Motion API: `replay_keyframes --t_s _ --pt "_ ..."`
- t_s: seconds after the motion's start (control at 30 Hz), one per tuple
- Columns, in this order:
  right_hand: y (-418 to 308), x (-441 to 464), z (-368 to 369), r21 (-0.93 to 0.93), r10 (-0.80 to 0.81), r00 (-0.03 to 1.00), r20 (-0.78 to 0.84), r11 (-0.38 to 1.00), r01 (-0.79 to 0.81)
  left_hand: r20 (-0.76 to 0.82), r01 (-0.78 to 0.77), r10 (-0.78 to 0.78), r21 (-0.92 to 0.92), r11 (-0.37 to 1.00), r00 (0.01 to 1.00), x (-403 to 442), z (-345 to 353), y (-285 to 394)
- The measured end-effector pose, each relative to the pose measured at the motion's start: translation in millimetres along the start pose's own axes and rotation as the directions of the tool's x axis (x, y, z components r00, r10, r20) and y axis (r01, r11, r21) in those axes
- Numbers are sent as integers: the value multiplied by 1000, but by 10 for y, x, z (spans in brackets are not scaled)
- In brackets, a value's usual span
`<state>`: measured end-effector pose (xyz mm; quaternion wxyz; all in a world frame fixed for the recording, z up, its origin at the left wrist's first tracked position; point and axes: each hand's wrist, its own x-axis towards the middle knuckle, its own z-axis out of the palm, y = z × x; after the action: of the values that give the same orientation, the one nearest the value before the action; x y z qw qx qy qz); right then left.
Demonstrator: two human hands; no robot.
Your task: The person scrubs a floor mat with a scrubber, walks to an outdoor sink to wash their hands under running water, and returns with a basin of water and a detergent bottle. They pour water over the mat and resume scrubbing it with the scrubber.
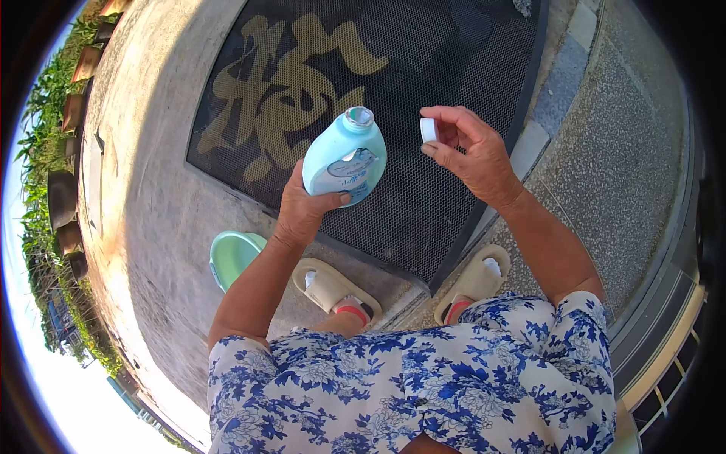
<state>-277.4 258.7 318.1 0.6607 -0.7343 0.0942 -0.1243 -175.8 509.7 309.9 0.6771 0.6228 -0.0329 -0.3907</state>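
My left hand (300,206) is wrapped round the lower part of a light blue plastic bottle (342,163) with a printed label. The bottle is tilted slightly to the right, and its neck is uncapped, with some silvery material at the rim. To the right of it, apart from the bottle, my right hand (476,155) pinches a white bottle cap (429,130) between thumb and fingers. Both hands are above a dark doormat (423,204). What the bottle contains cannot be seen.
A pale green basin (234,257) stands on the concrete by my left forearm. The mat bears large gold characters (302,83). My feet are in beige slippers (333,287) at its near edge. Potted plants (68,178) line the far left, and speckled paving (605,151) lies right.
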Motion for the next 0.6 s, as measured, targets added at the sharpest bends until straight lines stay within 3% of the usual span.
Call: replay_keyframes --t_s 0.07,0.13,0.2,0.27,0.4,0.47,0.5,0.57,0.6 --pt "-138 33 -4 -122 -215 975 52 968 220 22 28 -29 25 999 999 -2 143 -1" --pt "-201 41 -15 -110 -241 969 54 963 246 50 46 -53 127 991 997 10 241 -32" --pt "-229 46 -40 -174 -382 918 105 902 395 72 43 -52 122 992 996 8 342 -40" --pt "-245 45 -111 -173 -388 914 117 899 403 88 56 -75 202 978 993 8 394 -49" --pt "-347 32 -312 -257 -274 925 263 904 341 161 1 -63 357 934 985 23 460 -20" --pt "-356 0 -355 -291 -234 930 284 903 317 227 -306 207 662 684 952 34 507 -41" --pt "-335 -14 -360 -279 -174 955 241 930 239 235 -314 209 657 685 949 58 527 -53" --pt "-270 -36 -340 -275 -108 977 184 948 157 292 -535 518 734 417 804 132 557 -103" --pt "-217 -43 -300 -299 66 996 66 953 -43 314 -556 517 718 419 796 177 547 -146"
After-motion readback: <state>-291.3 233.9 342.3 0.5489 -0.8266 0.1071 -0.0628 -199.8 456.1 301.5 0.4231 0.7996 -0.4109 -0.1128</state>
